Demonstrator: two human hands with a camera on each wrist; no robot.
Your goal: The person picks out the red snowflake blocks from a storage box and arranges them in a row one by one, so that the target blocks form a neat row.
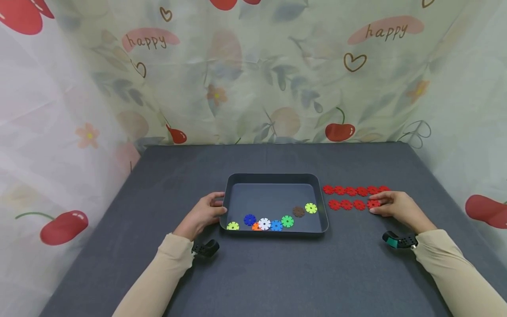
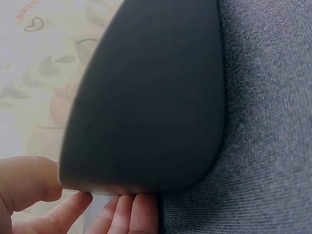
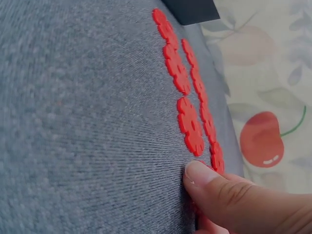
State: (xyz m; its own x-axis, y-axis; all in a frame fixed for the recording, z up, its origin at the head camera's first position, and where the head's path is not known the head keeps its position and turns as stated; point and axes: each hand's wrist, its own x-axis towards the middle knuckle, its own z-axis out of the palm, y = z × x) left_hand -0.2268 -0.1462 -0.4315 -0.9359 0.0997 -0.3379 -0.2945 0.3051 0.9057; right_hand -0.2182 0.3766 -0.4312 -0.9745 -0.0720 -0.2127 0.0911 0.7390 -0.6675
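Observation:
A dark rectangular tray [image 1: 277, 178] lies on the table. My left hand [image 1: 203, 214] holds its left side, thumb at the rim and fingertips against the outer wall [image 2: 141, 97]. Inside the tray are loose flower-shaped plastic discs, among them a white disc [image 1: 264, 224], a green disc [image 1: 287, 221] and a brown disc [image 1: 299, 211]. To the right of the tray, red discs [image 1: 350, 191] form two rows. My right hand [image 1: 402, 209] pinches the red disc [image 1: 373, 203] at the right end of the nearer row; thumb and fingers partly hide it in the right wrist view.
A grey cloth covers the table [image 1: 273, 273]. Behind it hangs a printed curtain [image 1: 253, 88], which also runs along both sides. Each wrist wears a black strap device; the right wrist device [image 1: 400, 241] has a teal part.

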